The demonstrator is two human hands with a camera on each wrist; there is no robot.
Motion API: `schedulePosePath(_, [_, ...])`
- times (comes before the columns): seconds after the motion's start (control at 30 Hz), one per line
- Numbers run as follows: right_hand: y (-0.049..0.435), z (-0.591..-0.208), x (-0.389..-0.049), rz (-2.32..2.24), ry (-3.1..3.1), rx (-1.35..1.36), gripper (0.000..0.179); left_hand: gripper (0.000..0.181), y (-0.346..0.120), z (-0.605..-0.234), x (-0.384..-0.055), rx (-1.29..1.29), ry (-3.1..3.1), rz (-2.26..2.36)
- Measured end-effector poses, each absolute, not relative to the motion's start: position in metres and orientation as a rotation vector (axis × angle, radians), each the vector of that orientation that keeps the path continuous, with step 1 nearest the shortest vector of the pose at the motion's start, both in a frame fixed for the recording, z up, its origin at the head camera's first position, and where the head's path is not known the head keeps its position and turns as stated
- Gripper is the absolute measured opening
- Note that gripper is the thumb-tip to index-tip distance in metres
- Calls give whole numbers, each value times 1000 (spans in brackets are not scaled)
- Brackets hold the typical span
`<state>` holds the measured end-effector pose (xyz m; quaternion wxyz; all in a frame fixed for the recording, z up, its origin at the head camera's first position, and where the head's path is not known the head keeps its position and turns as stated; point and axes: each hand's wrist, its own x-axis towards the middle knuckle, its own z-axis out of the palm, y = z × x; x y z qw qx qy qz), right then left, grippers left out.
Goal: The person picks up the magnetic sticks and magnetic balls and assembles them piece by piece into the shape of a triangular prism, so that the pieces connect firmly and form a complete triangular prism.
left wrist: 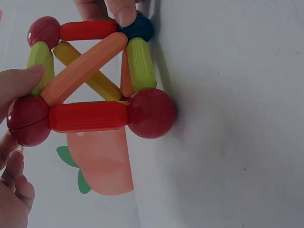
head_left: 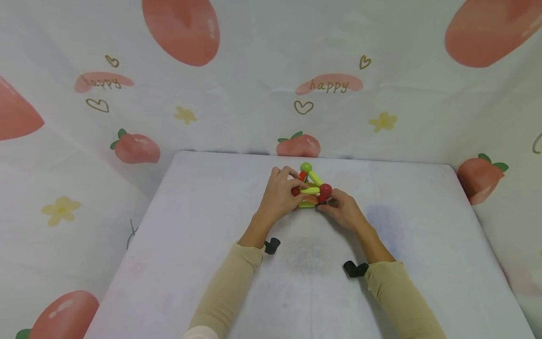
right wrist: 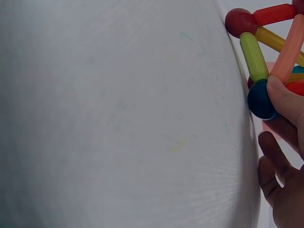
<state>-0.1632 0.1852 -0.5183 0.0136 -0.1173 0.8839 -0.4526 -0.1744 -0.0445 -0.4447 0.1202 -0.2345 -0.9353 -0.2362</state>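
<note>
A frame of coloured rods and balls (head_left: 311,190) stands on the table in front of both hands. My left hand (head_left: 281,190) grips its left side, the thumb (left wrist: 21,80) lying on a lime rod (left wrist: 140,64) side of the frame near a red ball (left wrist: 28,121). With thumb and finger my right hand (head_left: 343,207) pinches the dark blue ball (right wrist: 260,99) at the lower near corner. An orange rod (left wrist: 85,69) runs diagonally across one face. At the top, a lime-green ball (head_left: 306,167) joins slanting rods. Fingers hide part of the frame.
A white cloth covers the table (head_left: 211,197), and a fruit-printed cloth wall (head_left: 254,70) rises behind its far edge. Black wrist devices (head_left: 355,269) stick out inward from both wrists, low over the tabletop.
</note>
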Motion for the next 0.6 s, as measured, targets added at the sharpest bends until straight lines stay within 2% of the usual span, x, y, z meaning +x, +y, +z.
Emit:
schedulePosePath(0.33, [182, -520, -159, -1314, 2787, -331, 28, 21, -47, -447, -174, -670, -2740, -737])
schedulePosePath(0.6, [184, -511, -163, -1078, 2881, -416, 31, 38, -55, -439, -178, -668, -2672, -850])
